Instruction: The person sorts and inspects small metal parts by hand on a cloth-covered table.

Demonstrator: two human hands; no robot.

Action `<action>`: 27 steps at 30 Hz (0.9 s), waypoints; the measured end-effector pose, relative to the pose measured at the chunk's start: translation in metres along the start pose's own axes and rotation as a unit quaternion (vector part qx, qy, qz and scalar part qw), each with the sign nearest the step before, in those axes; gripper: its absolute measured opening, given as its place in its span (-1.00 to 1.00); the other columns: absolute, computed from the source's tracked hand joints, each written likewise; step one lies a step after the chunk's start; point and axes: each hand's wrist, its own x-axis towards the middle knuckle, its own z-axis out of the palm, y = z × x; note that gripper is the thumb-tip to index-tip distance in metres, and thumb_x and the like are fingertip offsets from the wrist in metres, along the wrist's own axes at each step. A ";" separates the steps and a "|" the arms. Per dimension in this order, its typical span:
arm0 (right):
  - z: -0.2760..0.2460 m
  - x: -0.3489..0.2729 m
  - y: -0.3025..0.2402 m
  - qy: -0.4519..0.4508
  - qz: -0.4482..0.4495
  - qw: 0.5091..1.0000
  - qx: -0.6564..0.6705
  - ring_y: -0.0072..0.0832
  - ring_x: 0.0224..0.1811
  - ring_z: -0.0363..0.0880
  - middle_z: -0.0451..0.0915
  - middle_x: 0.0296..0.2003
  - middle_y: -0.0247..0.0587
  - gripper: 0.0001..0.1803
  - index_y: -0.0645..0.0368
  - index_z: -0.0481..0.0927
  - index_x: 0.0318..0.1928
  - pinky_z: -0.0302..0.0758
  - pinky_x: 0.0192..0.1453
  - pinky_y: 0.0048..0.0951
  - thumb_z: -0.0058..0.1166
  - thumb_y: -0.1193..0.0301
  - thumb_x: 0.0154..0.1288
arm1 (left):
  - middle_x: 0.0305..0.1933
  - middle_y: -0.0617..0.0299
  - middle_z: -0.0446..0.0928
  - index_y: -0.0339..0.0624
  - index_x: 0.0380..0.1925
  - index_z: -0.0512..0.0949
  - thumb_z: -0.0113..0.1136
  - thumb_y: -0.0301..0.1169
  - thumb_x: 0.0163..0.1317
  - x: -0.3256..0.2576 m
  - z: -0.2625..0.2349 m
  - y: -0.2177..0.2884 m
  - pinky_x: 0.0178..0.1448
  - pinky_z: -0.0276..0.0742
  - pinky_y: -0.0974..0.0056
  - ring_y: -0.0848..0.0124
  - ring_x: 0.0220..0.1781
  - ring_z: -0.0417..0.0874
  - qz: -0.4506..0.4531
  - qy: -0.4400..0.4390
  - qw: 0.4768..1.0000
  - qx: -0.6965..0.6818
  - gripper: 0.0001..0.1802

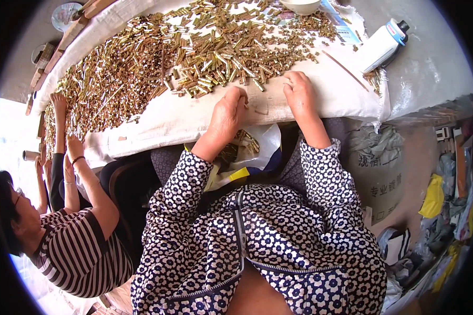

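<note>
A large heap of small brass-coloured tube-like pieces (pixel 220 52) covers much of the pale cloth-topped table (pixel 163 116). My left hand (pixel 227 113) rests at the near edge of the heap, its fingers curled together; whatever they may hold is hidden. Just to its right, my right hand (pixel 301 97) lies over the cloth with bent, closed fingers, and I cannot make out anything in them. Several brass tubes lie close to both fingertips. Below the table edge, between my forearms, an open plastic bag (pixel 265 155) on my lap holds more brass pieces.
On my left a person in a striped shirt (pixel 86 252) reaches over the heap. A thin stick (pixel 346 70) lies right of my hands, near a white bottle with a black cap (pixel 382 46). A white bowl (pixel 301 6) stands at the back. Sacks and wrappings (pixel 431 197) litter the floor at right.
</note>
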 end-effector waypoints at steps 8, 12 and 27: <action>0.009 0.022 0.004 -0.022 -0.017 0.993 -0.119 -0.15 -0.21 0.53 0.53 -0.29 -0.13 -0.88 0.13 0.54 -0.29 0.49 -0.14 -0.16 0.07 0.51 0.10 | -0.22 0.03 0.44 -0.22 -0.27 0.49 0.04 -0.60 -0.01 0.051 0.011 0.011 -0.09 0.49 0.08 0.06 -0.12 0.55 0.125 -0.129 0.933 0.313 -0.75; 0.007 0.023 0.011 -0.007 -0.007 0.990 -0.138 -0.14 -0.22 0.53 0.53 -0.29 -0.13 -0.89 0.10 0.54 -0.32 0.51 -0.14 -0.16 0.10 0.51 0.08 | -0.23 0.02 0.44 -0.21 -0.27 0.48 0.03 -0.59 0.04 0.053 0.012 0.008 -0.11 0.49 0.06 0.04 -0.17 0.56 0.144 -0.104 0.930 0.321 -0.79; 0.008 0.001 -0.015 -0.067 -0.062 0.988 -0.124 -0.20 -0.21 0.54 0.58 -0.31 -0.21 -0.84 0.08 0.59 -0.28 0.51 -0.16 -0.25 0.09 0.52 0.07 | -0.43 0.28 0.53 -0.26 -0.06 0.49 0.04 -0.57 0.30 0.000 -0.024 -0.016 -0.47 0.43 0.53 0.58 -0.47 0.55 -0.170 0.045 0.950 -0.258 -0.78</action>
